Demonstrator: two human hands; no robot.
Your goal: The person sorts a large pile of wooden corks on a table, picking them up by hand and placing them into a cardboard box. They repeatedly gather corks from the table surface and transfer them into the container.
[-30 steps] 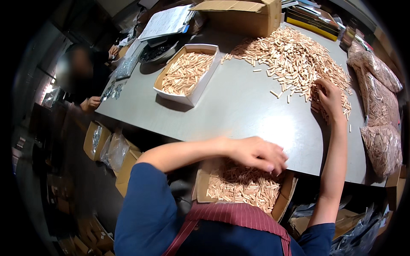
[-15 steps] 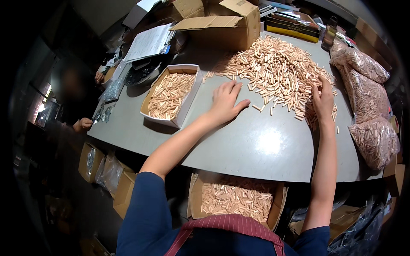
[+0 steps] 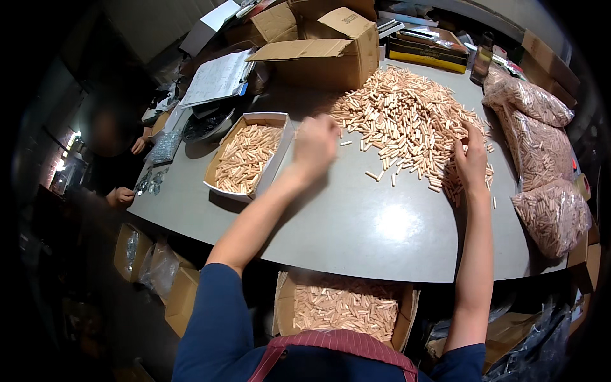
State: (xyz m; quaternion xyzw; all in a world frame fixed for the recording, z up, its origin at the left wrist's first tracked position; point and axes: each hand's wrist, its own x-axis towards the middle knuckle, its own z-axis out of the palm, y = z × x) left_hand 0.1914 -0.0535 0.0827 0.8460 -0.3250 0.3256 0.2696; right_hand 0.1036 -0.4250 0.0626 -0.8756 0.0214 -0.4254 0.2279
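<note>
A large heap of short wooden dowels (image 3: 414,121) spreads over the grey table (image 3: 331,223). My left hand (image 3: 315,145) hovers between that heap and a white-sided cardboard box of dowels (image 3: 284,153); motion smears its fingers, and whether it holds anything is hidden. At the heap's right edge, my right hand (image 3: 471,162) rests against the dowels with fingers apart and slightly bent. A few loose dowels lie just in front of the heap.
Clear bags of dowels (image 3: 550,216) line the right edge. An open carton (image 3: 318,63), papers (image 3: 216,76) and a dark bowl (image 3: 207,126) stand at the back. Below the table's front edge sits another carton of dowels (image 3: 344,312). Another person's hand (image 3: 121,196) is at far left.
My left hand has lifted from the table beside the heap and swung left toward the box, its fingers curling in. My right hand stays at the heap's right edge. The whole view has shifted slightly.
</note>
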